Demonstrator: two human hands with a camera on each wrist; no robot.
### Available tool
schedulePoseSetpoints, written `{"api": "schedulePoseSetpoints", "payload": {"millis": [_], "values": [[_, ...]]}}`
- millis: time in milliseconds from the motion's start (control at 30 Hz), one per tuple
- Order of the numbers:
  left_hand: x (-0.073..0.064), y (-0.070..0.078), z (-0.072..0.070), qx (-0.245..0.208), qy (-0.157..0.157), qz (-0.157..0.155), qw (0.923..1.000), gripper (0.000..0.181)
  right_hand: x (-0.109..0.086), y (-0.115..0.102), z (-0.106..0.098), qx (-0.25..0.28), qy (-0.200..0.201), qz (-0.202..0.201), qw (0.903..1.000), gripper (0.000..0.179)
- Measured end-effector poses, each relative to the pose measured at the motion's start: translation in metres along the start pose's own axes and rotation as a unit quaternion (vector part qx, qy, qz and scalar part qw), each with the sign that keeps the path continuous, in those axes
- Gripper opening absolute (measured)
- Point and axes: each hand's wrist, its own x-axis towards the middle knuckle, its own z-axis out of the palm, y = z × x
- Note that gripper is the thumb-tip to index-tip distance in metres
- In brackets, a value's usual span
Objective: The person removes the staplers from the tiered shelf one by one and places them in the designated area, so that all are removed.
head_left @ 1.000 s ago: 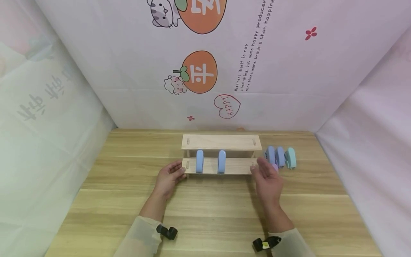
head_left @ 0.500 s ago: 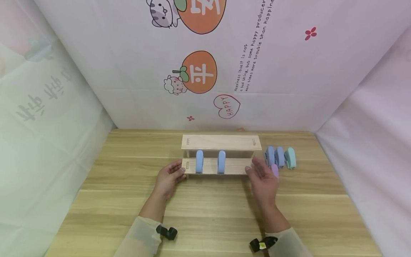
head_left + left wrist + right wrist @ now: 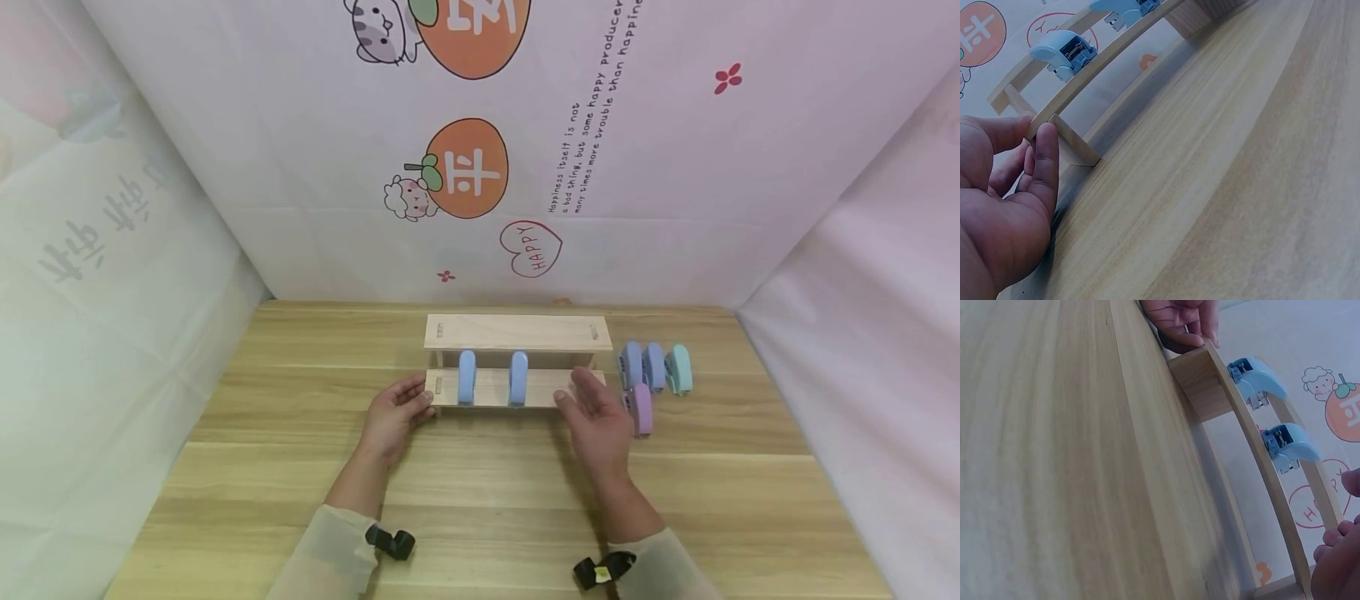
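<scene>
A two-tier wooden rack point(image 3: 551, 389) stands on the table, with two light blue mini staplers point(image 3: 467, 377) spaced apart on its lower tier. In the left wrist view the blue stapler point(image 3: 1065, 53) shows its metal inner parts. My left hand point(image 3: 390, 421) pinches the left end of the lower board between thumb and fingers. My right hand point(image 3: 602, 433) is at the board's right end with nothing in it, fingers pointing forward and thumb apart. It covers part of that end. Just right of it stands a purple stapler point(image 3: 641, 409).
Behind the purple one, two bluish-purple staplers point(image 3: 654, 367) and a mint green stapler point(image 3: 679, 369) stand in a row. The rack's upper tier point(image 3: 517, 332) is bare. A printed white cloth point(image 3: 645, 258) hangs behind the wooden table point(image 3: 480, 483).
My right hand has moved left, from beside the rack's right end to over it, uncovering the purple stapler. The left hand and the rack have stayed in place.
</scene>
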Motion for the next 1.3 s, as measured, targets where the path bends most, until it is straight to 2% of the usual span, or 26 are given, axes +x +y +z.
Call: {"api": "schedulePoseSetpoints", "payload": {"millis": [233, 833, 1200, 1300], "values": [[0.001, -0.001, -0.001, 0.0, 0.001, -0.001, 1.0, 0.047, -0.002, -0.002, 0.008, 0.018, -0.025, 0.002, 0.9995, 0.052], [0.0, 0.0, -0.002, 0.002, 0.0, 0.001, 1.0, 0.047, -0.009, -0.004, 0.025, 0.007, -0.053, 0.004, 0.9985, 0.056], [0.001, -0.001, -0.003, 0.004, -0.005, 0.0, 1.0, 0.046, -0.011, -0.004, 0.036, 0.007, -0.07, -0.029, 0.9971, 0.057], [0.002, -0.002, -0.003, 0.004, -0.005, 0.0, 1.0, 0.046, -0.012, -0.004, 0.039, 0.011, -0.073, -0.025, 0.997, 0.058]]}}
